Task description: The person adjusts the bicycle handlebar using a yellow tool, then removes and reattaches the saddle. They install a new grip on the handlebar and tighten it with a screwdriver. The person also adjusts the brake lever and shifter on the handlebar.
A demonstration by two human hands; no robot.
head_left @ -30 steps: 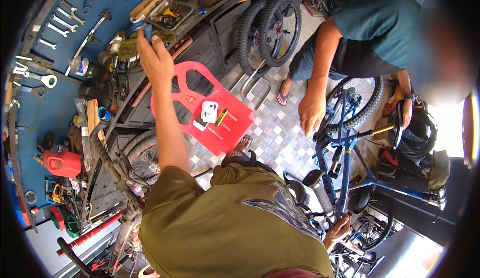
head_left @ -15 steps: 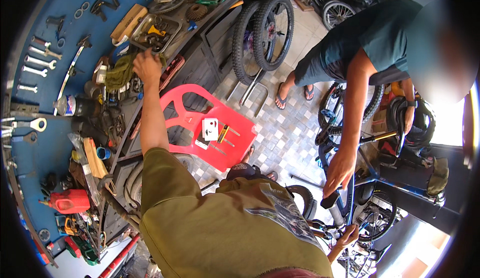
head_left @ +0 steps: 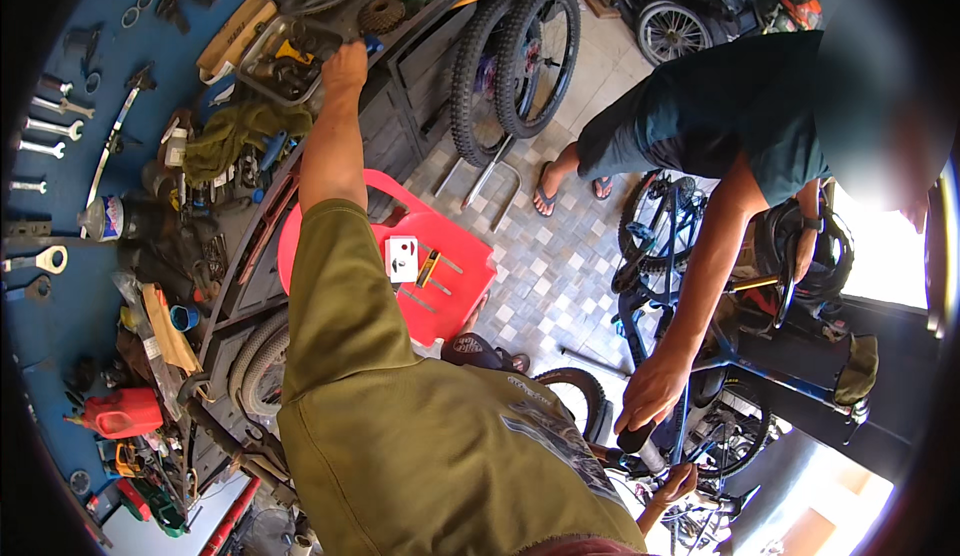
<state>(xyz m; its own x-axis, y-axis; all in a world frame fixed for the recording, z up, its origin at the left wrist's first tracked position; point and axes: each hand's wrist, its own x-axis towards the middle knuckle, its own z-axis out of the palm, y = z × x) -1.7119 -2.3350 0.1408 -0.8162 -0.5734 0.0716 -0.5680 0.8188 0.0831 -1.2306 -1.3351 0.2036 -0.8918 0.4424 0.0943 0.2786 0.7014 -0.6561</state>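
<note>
My left hand reaches over the workbench, at the near edge of a metal tray of loose parts. Its fingers look curled, beside a small blue-ended tool; whether they grip it is hidden. At lower right, my right hand is closed on part of a blue bicycle, by the front end. A co-worker's hand holds a black part of the same bicycle just above mine, and the co-worker's other hand rests by the saddle.
A red plastic chair carries a white card, a yellow-black package and slim metal pieces. Two bicycle wheels stand beyond it. Wrenches hang on the blue wall; a green cloth and a red can lie along the bench.
My left hand has moved right and forward, from the green cloth to the blue-ended tool by the tray. My right hand stays at the bicycle; the view has shifted slightly.
</note>
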